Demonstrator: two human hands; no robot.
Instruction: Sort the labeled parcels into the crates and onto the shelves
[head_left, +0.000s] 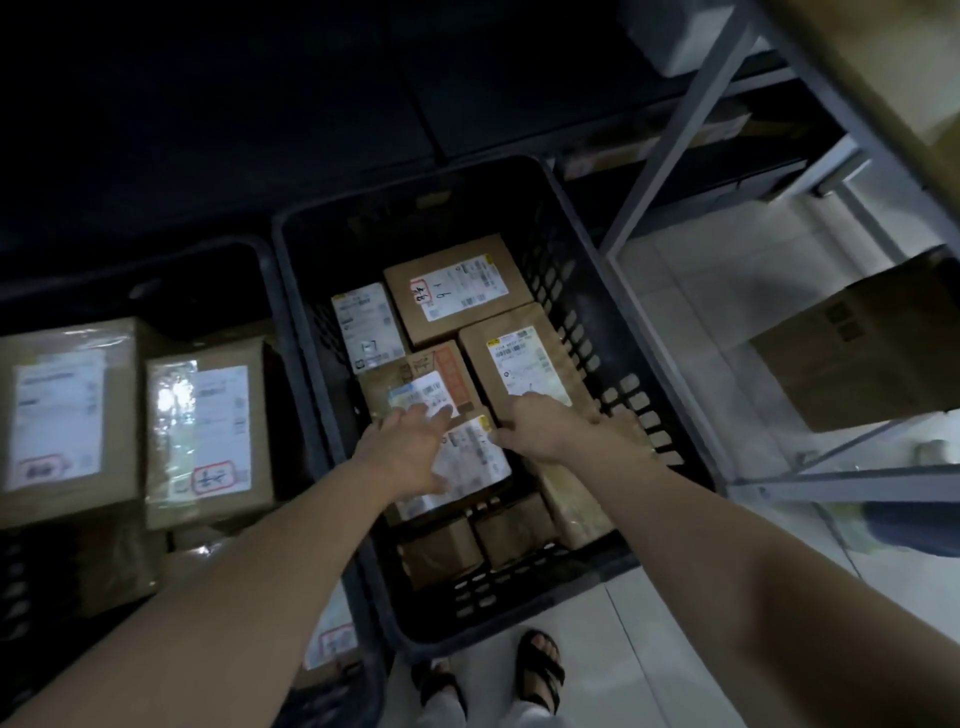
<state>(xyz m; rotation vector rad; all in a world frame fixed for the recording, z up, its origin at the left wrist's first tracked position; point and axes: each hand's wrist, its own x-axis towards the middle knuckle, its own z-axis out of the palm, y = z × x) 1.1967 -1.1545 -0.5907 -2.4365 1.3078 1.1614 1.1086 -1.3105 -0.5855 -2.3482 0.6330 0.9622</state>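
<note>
Forearms first, coming up from the bottom corners into the big black crate mid-frame, pretty much packed with brown boxes. A second crate sits at left and the shelf rack climbs the right side.

Left hand lies flat, fingers spread, on the labelled parcel at that crate's centre, not clasping it. Right hand touches its right edge, forefinger on the taller parcel beside it; can't tell if it grasps anything.

Looks like they're settling this one in. Next they'd let go and read the next label.
</note>
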